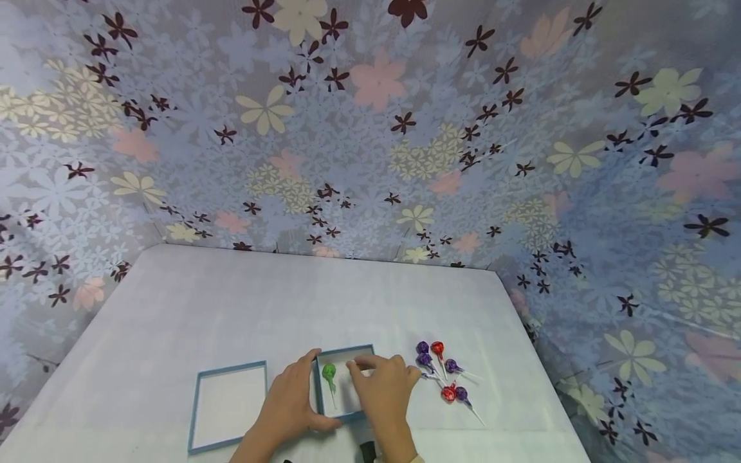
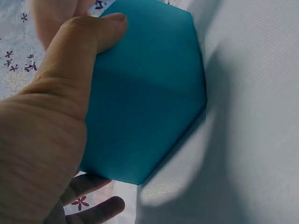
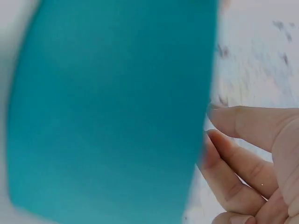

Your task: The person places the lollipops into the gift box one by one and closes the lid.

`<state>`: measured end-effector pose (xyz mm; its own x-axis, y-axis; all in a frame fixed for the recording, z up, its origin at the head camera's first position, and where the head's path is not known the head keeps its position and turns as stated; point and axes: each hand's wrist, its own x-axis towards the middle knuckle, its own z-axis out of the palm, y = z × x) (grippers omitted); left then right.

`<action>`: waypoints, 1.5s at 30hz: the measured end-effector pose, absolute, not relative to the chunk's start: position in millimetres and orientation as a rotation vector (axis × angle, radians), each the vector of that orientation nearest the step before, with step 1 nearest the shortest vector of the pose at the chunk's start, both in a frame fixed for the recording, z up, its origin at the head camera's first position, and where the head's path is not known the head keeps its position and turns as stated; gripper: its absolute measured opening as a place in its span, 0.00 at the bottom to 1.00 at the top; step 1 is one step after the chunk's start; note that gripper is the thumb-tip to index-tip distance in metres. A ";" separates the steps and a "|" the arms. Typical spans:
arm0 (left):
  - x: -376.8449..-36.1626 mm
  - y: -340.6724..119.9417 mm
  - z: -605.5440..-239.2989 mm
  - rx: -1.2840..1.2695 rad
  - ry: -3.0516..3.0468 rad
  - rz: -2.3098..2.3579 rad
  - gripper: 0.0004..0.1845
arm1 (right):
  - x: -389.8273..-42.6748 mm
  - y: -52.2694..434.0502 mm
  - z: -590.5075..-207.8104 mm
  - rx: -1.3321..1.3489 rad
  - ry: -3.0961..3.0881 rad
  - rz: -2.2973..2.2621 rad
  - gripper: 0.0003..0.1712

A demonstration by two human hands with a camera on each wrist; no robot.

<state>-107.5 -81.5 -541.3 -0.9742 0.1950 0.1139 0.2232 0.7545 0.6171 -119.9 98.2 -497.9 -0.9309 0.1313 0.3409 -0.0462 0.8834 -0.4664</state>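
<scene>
A blue box (image 1: 320, 386) with a pale inside stands open-topped before me. One green lollipop (image 1: 329, 372) lies along its left side, stick toward me. My left hand (image 1: 291, 397) grips the box from the left, fingers by the far corner and thumb on the near wall; the left wrist view shows the thumb against the teal outer wall (image 2: 145, 88). My right hand (image 1: 386, 391) reaches over the box's right side with thumb and fingers bent close together inside. In the right wrist view the wall (image 3: 112, 112) hides those fingertips, and I cannot tell whether they pinch anything.
A shallow blue-rimmed tray or lid (image 1: 231, 405) lies left of the box. To the right, several purple lollipops (image 1: 461, 393) and red lollipops (image 1: 448, 393) lie loosely bunched on the white table (image 1: 324, 296). Flower-patterned cloth (image 1: 376, 161) rises behind the table's far edge.
</scene>
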 end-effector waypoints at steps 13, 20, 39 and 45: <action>-108.9 -77.9 -537.9 -0.337 -2.939 -1.057 0.72 | -119.7 197.7 -492.7 -0.438 -2.624 0.649 0.11; -107.6 -78.0 -536.0 -0.329 -2.958 -1.061 0.71 | -104.0 236.9 -496.3 -0.608 -2.735 0.619 0.15; -120.3 -78.1 -529.5 -0.309 -2.922 -1.071 0.72 | -104.0 267.1 -502.9 -0.640 -2.719 0.523 0.17; -112.3 -78.8 -535.5 -0.325 -2.947 -1.055 0.72 | -88.9 278.2 -507.4 -0.774 -2.736 0.524 0.17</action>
